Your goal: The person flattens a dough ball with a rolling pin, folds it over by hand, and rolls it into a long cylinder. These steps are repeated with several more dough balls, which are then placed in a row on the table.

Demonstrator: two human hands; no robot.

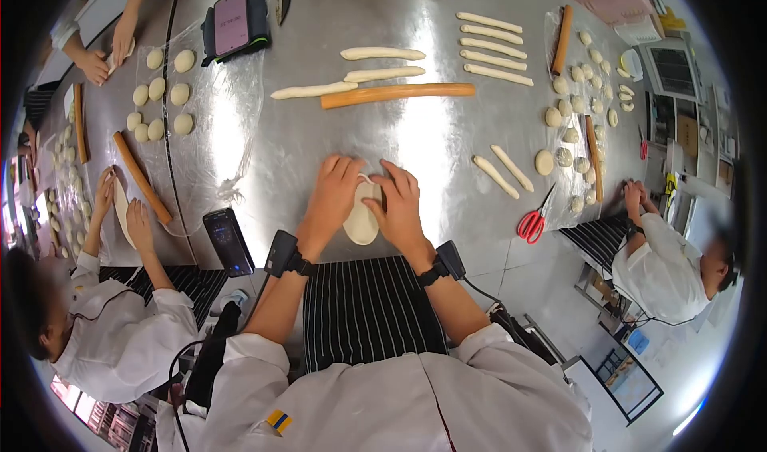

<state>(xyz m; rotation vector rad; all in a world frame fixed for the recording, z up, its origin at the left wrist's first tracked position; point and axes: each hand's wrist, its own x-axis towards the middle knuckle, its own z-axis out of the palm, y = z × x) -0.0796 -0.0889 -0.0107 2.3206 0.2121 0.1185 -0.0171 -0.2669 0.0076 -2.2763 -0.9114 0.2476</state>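
Note:
A flattened oval of dough lies on the steel table in front of me, its long side pointing away from my body. My left hand grips the far end of it from the left. From the right, my right hand holds the same end, thumb and fingers bent onto the dough. The far edge looks slightly folded over between my fingertips. Beyond my hands lies a wooden rolling pin. Long dough strips rest just past the pin, one of them touching its left end.
Several dough ropes lie at the back right, with two more nearer. Red-handled scissors sit at the right edge, a phone at the front left. Dough balls are on both sides. Co-workers stand left and right.

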